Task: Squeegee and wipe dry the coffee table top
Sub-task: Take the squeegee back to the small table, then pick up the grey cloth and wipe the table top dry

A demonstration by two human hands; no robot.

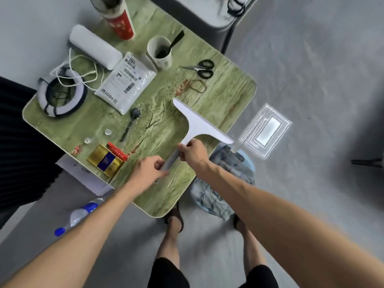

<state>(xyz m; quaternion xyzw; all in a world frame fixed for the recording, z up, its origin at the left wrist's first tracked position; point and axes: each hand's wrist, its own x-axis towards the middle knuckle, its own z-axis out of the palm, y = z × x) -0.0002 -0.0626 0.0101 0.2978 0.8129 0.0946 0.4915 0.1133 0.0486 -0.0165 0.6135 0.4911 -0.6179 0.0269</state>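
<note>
At frame centre, left hand [148, 171] and right hand [193, 155] both grip the squeegee [197, 124] handle. Upper-left parcel [127, 82] label shows "20".

Matt white plastic squeegee [199, 123]; green wood-grain coffee table top [228, 90], glossy wet patches

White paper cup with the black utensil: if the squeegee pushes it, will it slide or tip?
The cup is probably light: thin paper, only dark residue inside. Likely tippy: the black utensil leans out past its rim. Pushed low, it may slide on the table top.
</note>
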